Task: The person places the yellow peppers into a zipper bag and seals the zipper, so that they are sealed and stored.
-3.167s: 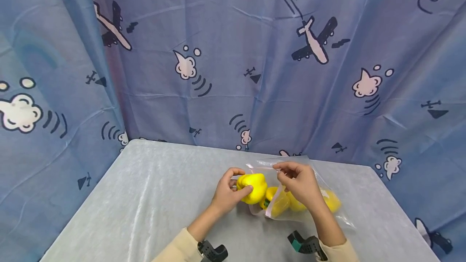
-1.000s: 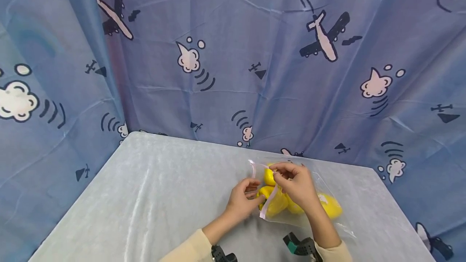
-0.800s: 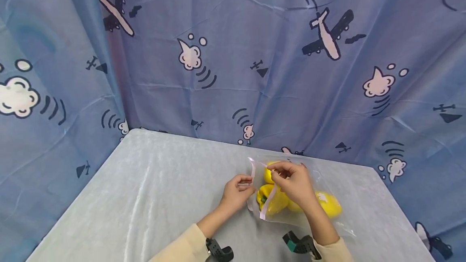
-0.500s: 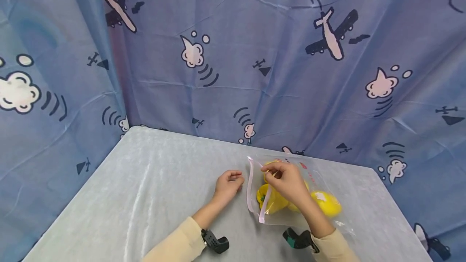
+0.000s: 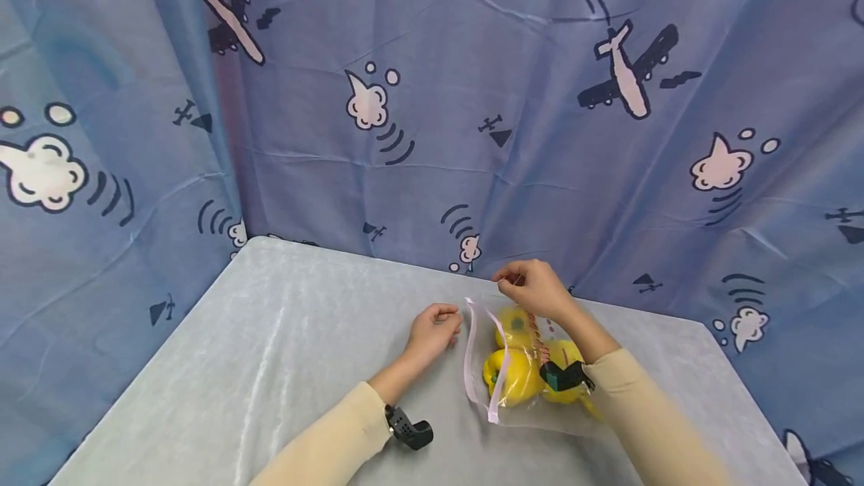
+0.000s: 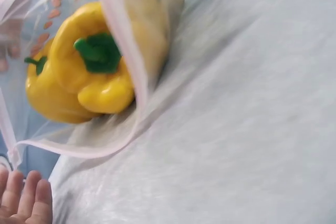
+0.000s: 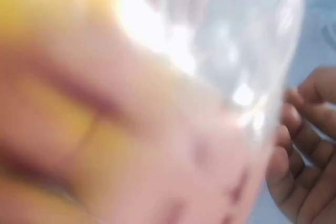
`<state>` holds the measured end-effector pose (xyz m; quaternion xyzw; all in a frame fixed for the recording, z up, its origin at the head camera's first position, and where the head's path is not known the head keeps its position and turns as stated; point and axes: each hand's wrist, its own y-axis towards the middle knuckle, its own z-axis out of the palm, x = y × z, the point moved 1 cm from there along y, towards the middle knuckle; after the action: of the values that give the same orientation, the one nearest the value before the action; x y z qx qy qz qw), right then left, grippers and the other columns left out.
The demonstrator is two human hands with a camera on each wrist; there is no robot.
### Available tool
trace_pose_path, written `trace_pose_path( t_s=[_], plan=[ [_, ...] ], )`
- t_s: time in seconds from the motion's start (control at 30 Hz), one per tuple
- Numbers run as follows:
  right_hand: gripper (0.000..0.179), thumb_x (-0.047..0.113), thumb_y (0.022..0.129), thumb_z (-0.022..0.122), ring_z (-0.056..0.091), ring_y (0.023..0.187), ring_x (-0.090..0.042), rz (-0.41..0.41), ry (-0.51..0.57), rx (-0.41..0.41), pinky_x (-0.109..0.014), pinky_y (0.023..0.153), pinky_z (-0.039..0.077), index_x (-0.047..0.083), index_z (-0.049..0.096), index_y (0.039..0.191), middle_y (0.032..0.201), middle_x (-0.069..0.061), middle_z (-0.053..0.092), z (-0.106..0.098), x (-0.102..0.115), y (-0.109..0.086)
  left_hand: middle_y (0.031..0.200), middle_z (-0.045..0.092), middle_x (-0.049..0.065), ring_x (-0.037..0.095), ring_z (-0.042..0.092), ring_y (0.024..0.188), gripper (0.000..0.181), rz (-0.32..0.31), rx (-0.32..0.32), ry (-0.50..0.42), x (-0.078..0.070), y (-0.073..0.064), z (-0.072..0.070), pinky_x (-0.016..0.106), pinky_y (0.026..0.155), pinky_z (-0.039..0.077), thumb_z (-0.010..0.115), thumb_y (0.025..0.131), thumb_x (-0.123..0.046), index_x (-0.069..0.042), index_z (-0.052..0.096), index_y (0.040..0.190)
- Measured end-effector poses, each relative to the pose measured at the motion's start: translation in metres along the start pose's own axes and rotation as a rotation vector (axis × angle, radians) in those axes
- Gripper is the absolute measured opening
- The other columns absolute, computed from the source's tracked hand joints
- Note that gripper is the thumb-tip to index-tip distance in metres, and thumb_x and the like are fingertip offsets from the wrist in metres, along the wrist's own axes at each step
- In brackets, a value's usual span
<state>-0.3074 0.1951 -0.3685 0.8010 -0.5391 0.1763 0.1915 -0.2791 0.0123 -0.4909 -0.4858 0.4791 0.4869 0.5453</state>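
Observation:
A clear zip bag with a pink-edged mouth (image 5: 468,366) lies on its side, the mouth facing left and gaping. Inside it is a yellow bell pepper (image 5: 521,377) with a green stem, a second yellow pepper (image 6: 50,95) beside it in the left wrist view, and more yellow produce (image 5: 565,355) deeper in, partly covered by the right wrist camera. My left hand (image 5: 435,332) is just left of the mouth, fingers loosely bent and holding nothing. Above the bag's far side hovers my right hand (image 5: 536,291), fingers loosely bent; I see nothing in its grasp.
A grey-white cloth covers the table (image 5: 324,343). Behind and at both sides hangs a blue patterned curtain (image 5: 418,96). Black cameras are strapped to both wrists, the right one (image 5: 565,377) over the bag.
My left hand put a yellow pepper into the bag, let go and drew back left. My right hand let go of the bag's mouth edge and moved up to the far side.

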Motion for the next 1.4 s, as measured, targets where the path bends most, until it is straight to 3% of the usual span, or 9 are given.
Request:
trace_pose_path(
  t_s=[0.3,0.43,0.57,0.73,1.03,1.2,1.4],
  plan=[
    [0.021,0.017,0.092,0.06,0.064,0.089,-0.017,-0.042,0.024,0.263,-0.036,0.082,0.055,0.008,0.071,0.108,0.104,-0.007,0.071,0.023,-0.025,0.036,0.098,0.069,0.022,0.017,0.064,0.071,0.034,-0.029,-0.03,-0.033,-0.001,0.016,0.006,0.026,0.062,0.055,0.062,0.086,-0.013,0.005,0.062,0.115],
    [0.025,0.017,0.093,0.059,0.064,0.102,-0.025,-0.068,0.013,0.317,-0.044,0.092,0.053,0.007,0.069,0.113,0.111,-0.008,0.07,0.031,-0.027,0.04,0.095,0.069,0.021,0.017,0.061,0.067,0.03,-0.011,-0.027,-0.043,-0.002,0.017,0.008,0.028,0.063,0.055,0.063,0.087,-0.013,0.003,0.063,0.112],
    [0.028,0.016,0.094,0.056,0.064,0.105,-0.03,-0.041,0.024,0.34,-0.047,0.093,0.052,0.003,0.067,0.117,0.115,-0.013,0.068,0.033,-0.027,0.04,0.092,0.068,0.012,0.019,0.061,0.065,0.03,0.004,-0.019,-0.011,-0.003,0.015,0.013,0.028,0.063,0.055,0.064,0.085,-0.016,-0.001,0.064,0.111],
    [0.025,0.014,0.095,0.056,0.063,0.095,-0.022,0.003,0.041,0.336,-0.042,0.089,0.054,0.004,0.069,0.113,0.113,-0.013,0.068,0.036,-0.032,0.039,0.095,0.068,0.007,0.017,0.062,0.069,0.03,0.007,-0.036,0.037,-0.003,0.013,0.019,0.025,0.062,0.053,0.065,0.084,-0.018,-0.004,0.064,0.11],
    [0.017,0.01,0.092,0.059,0.054,0.077,-0.016,0.002,0.096,0.235,-0.026,0.072,0.049,0.007,0.072,0.103,0.094,-0.007,0.068,0.041,-0.036,0.04,0.098,0.068,0.007,0.008,0.058,0.067,0.027,0.033,-0.069,0.064,-0.005,0.021,0.024,0.021,0.061,0.051,0.066,0.086,-0.022,-0.007,0.066,0.109],
    [0.014,0.009,0.09,0.062,0.051,0.073,-0.016,0.018,0.098,0.193,-0.026,0.067,0.044,0.007,0.072,0.099,0.082,-0.005,0.062,0.044,-0.037,0.04,0.092,0.07,0.006,0.007,0.058,0.065,0.021,0.077,-0.094,0.089,-0.007,0.029,0.024,0.02,0.058,0.049,0.068,0.085,-0.02,-0.008,0.069,0.102],
    [0.009,0.01,0.091,0.063,0.052,0.073,-0.016,0.043,0.115,0.167,-0.026,0.069,0.047,0.007,0.071,0.095,0.082,-0.005,0.064,0.045,-0.036,0.037,0.084,0.071,0.003,0.004,0.058,0.071,0.017,0.147,-0.117,0.151,-0.007,0.032,0.024,0.018,0.061,0.047,0.071,0.083,-0.021,-0.009,0.071,0.095]
  ],
)
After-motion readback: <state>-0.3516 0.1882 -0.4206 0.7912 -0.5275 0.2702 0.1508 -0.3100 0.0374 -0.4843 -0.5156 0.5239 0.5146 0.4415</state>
